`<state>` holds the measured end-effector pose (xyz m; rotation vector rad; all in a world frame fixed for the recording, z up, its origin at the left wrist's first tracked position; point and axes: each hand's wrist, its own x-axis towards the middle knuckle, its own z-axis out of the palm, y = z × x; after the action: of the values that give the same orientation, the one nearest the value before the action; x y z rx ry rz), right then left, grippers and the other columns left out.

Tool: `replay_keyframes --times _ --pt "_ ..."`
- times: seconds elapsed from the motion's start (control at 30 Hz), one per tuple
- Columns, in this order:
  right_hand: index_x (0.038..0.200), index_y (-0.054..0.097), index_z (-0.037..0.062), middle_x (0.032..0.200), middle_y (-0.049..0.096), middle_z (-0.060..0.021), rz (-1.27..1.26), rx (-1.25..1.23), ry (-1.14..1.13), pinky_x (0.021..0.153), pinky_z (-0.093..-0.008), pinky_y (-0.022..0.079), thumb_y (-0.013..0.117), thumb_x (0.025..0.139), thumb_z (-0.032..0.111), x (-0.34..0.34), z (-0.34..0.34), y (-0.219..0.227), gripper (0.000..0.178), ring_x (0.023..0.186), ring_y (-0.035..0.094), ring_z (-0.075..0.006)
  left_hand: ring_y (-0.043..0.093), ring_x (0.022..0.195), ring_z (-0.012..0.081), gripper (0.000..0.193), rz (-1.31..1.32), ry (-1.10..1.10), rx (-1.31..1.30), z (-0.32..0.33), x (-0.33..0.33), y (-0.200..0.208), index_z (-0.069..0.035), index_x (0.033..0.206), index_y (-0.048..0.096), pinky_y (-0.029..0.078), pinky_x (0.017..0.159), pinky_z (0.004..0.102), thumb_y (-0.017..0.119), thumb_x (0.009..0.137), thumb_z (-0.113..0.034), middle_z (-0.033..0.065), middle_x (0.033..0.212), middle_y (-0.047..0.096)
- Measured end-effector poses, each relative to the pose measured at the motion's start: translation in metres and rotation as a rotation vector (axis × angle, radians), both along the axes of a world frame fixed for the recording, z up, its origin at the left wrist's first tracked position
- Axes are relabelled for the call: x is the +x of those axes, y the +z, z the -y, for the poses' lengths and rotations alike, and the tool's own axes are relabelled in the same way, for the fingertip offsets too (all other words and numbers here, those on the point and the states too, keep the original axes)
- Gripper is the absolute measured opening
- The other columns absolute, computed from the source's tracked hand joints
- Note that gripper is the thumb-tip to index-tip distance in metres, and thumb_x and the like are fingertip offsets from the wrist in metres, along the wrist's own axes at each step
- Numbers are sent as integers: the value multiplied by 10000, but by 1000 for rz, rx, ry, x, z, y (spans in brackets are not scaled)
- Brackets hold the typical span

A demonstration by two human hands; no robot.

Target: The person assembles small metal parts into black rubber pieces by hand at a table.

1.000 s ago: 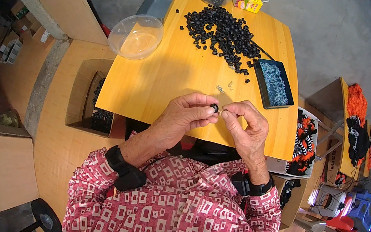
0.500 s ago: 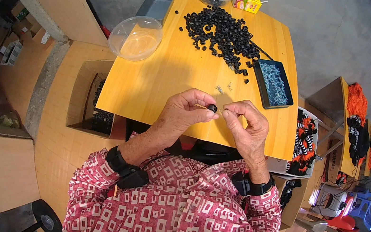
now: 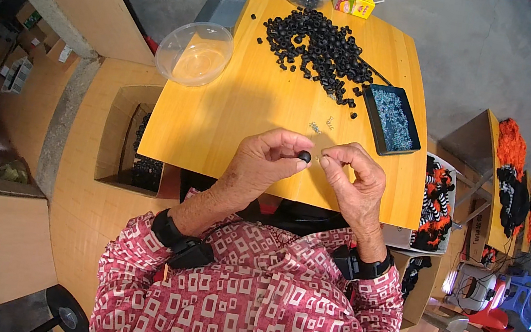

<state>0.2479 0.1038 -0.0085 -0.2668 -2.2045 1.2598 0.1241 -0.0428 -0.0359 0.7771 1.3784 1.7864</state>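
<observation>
The left hand [image 3: 265, 160] grasps a black bead [image 3: 305, 156] between its fingers, above the tabletop's [image 3: 205, 133] near side. Half a second ago the bead showed its hole; now a smooth round face is up. The right hand [image 3: 359, 183], just right of it, has its fingertips drawn close together; whether they grip the tiny pale speck [image 3: 316, 159] there, I cannot tell. The black pile [image 3: 314, 46] lies unchanged at the far side.

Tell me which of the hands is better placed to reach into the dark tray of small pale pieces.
Likely the right hand: it is nearer the dark tray, at the right of the table, while the left hand pinches a round black piece.
</observation>
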Motion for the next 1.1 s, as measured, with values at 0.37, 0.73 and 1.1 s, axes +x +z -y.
replay_keyframes --times 0.37,0.73,1.1 --pt "882 665 -21 760 612 -62 -8 -9 2 670 -256 460 700 805 16 0 -1 -2 92 711 570 -130 604 917 88 203 -26 -7 -31 1 -1 3 -26 1056 649 479 875 232 673 856 -4 16 993 650" --pt "871 663 -22 752 609 -61 -7 -14 -4 662 -252 457 704 804 19 -1 -1 -5 90 703 567 -125 606 906 82 159 30 30 -33 1 -2 1 -30 1006 645 482 853 229 685 852 -15 16 959 661" --pt "878 663 -25 746 602 -67 -16 -24 -19 666 -255 458 698 806 15 -1 -2 -2 89 702 562 -136 639 933 140 180 206 37 8 -2 -2 -6 -24 1040 629 509 864 256 658 863 -7 48 991 659"
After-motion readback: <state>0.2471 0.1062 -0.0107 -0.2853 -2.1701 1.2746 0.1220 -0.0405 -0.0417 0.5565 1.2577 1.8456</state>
